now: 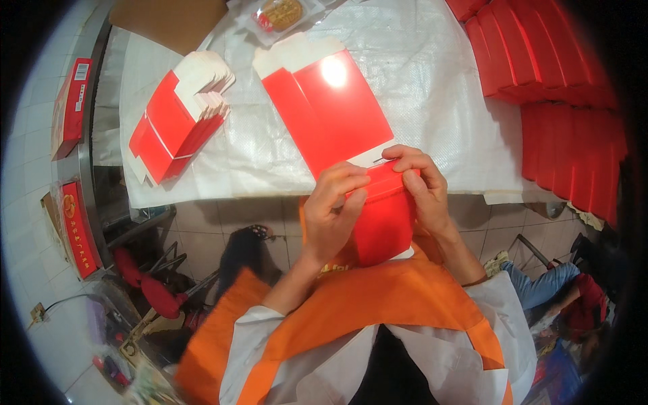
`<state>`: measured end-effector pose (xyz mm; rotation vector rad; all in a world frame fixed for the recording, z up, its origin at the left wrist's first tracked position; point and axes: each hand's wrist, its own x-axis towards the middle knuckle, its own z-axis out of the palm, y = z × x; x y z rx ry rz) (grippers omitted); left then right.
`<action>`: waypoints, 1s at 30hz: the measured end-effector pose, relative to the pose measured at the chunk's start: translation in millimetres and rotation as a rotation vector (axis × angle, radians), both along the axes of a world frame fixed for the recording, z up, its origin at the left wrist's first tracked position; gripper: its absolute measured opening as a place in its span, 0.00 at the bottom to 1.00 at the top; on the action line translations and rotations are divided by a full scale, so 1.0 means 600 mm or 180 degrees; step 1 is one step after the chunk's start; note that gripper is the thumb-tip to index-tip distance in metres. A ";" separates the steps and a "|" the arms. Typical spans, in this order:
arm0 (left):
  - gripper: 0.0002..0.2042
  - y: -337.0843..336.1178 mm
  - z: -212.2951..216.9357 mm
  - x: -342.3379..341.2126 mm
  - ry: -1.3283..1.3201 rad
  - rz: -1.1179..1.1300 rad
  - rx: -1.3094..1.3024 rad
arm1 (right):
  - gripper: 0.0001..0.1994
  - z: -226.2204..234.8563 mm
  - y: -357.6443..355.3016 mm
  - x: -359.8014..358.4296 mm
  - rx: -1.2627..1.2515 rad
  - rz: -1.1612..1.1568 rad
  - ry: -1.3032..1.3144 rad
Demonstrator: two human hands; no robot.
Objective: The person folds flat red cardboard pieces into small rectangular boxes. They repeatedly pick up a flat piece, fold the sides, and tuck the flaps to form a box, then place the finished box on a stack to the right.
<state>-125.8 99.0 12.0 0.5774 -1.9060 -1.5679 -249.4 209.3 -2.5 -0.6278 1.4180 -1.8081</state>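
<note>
Both hands closed on one red carton (385,223), held upright just off the near edge of the surface (432,101), above the lap. Left hand (331,209) wrapped around the carton's left side, fingers curled over the top flap. Right hand (422,185) gripping the right top corner, fingertips pressed on the folded flap. Just beyond, lying flat on the white woven cover of the surface: a flattened red box blank (324,108) with pale end flaps, its near end almost touching the held carton. Farther left on the same cover: a fanned stack of flat red blanks (179,121). At the far edge: a wrapped round pastry in a clear tray (280,15) beside a brown cardboard sheet (169,20). Along the right side: rows of finished red boxes (540,54), packed close together. Below the hands: an orange apron (378,297) over white sleeves, tiled floor underneath.
</note>
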 end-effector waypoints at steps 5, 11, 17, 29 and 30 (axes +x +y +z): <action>0.06 -0.013 -0.029 0.008 0.0004 -0.0047 -0.0492 | 0.06 -0.006 0.003 0.002 0.0087 0.0090 -0.0015; 0.14 -0.025 -0.023 0.019 -0.0119 -0.0330 -0.1476 | 0.05 -0.021 0.013 0.011 0.0265 -0.0053 0.0098; 0.19 -0.061 0.070 0.012 -0.1678 -0.0844 -0.1285 | 0.04 0.060 -0.046 -0.026 0.0008 0.1313 0.1832; 0.20 -0.186 -0.009 0.078 0.0170 0.1798 0.2090 | 0.26 -0.026 -0.419 -0.419 0.1602 -0.0227 0.3018; 0.20 -0.181 -0.020 0.086 0.0214 0.1850 0.2057 | 0.25 -0.019 -0.439 -0.428 0.1891 0.0004 0.3146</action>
